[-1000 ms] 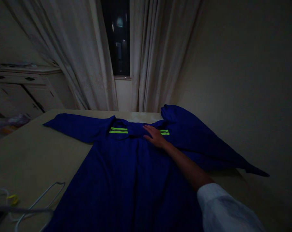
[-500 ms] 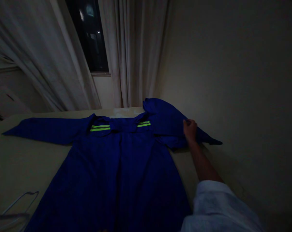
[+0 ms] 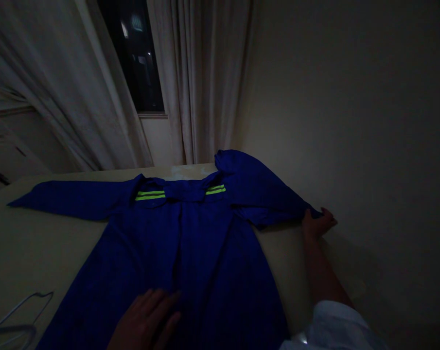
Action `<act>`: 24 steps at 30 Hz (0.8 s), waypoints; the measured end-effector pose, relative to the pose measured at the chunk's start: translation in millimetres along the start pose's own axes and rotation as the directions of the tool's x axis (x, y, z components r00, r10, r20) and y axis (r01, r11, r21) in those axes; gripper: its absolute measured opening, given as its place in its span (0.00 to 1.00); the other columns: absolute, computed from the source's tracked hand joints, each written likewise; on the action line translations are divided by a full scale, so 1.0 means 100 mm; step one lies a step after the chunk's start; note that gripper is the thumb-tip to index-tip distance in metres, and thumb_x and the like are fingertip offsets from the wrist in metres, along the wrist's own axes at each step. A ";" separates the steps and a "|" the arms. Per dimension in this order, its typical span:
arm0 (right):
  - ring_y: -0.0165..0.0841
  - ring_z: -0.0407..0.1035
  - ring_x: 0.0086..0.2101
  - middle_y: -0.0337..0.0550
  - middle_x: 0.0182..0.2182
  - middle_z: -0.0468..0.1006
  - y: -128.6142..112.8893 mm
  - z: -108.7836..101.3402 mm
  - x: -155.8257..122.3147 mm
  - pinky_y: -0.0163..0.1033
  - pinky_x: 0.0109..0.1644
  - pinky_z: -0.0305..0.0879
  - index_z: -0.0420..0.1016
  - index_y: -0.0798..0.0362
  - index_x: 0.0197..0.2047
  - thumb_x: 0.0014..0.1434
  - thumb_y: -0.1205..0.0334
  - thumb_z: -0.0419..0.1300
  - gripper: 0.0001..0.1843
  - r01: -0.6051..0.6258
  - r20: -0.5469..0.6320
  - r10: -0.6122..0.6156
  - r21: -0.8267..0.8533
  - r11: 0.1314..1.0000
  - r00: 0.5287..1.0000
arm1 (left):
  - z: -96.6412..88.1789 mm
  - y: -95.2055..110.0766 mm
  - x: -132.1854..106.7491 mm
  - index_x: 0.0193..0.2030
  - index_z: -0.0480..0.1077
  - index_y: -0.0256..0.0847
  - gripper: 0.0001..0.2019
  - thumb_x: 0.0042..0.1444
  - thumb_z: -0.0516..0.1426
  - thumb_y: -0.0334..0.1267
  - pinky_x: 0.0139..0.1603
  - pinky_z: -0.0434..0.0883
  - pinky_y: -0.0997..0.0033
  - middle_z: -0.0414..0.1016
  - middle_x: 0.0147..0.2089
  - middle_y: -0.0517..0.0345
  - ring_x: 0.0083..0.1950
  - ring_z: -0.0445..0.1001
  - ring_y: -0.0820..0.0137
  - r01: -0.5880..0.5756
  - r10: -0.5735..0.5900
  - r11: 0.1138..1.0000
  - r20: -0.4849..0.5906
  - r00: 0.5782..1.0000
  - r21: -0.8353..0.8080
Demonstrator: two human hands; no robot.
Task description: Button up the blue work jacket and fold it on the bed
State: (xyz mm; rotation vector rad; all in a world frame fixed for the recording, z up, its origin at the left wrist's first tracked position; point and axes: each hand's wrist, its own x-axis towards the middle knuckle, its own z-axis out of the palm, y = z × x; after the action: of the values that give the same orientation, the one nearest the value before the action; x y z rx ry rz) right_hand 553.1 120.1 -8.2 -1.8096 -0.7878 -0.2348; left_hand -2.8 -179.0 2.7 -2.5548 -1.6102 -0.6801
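A blue jacket (image 3: 201, 243) with yellow-green stripes near its collar lies spread out on a pale surface. Its left-side sleeve reaches out flat, while the right-side sleeve (image 3: 263, 189) is bunched at the shoulder and slopes down toward the wall. At that sleeve's far end is my right hand (image 3: 317, 223), with its thumb and fingers closed around the cuff. My left hand (image 3: 149, 316) hovers over or rests on the lower front of the jacket; contact is hard to judge. Its fingers are stretched out, holding nothing.
Wire hangers (image 3: 26, 316) lie at the lower left of the pale surface (image 3: 19, 253). A plain wall (image 3: 351, 121) rises close on the right. Behind stand long curtains (image 3: 201, 87) and a dark window (image 3: 139, 63).
My right hand has slid outward along the sleeve to its end. My left hand has come up into view over the jacket's lower front.
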 end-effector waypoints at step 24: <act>0.41 0.61 0.70 0.48 0.71 0.67 -2.83 0.61 -2.88 0.54 0.76 0.54 0.69 0.45 0.70 0.69 0.63 0.60 0.27 0.484 0.276 -0.878 0.873 0.060 -0.390 | -0.36 -0.74 0.35 0.66 0.71 0.49 0.22 0.70 0.53 0.51 0.66 0.76 0.58 0.78 0.66 0.54 0.65 0.77 0.59 0.551 -0.627 0.748 -0.120 0.770 -0.372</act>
State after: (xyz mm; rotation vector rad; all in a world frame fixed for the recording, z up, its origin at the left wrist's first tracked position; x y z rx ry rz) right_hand 147.3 111.8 37.8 -0.3421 -2.7263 0.1253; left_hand -65.9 -124.9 34.6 -1.9646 -2.4027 -1.3345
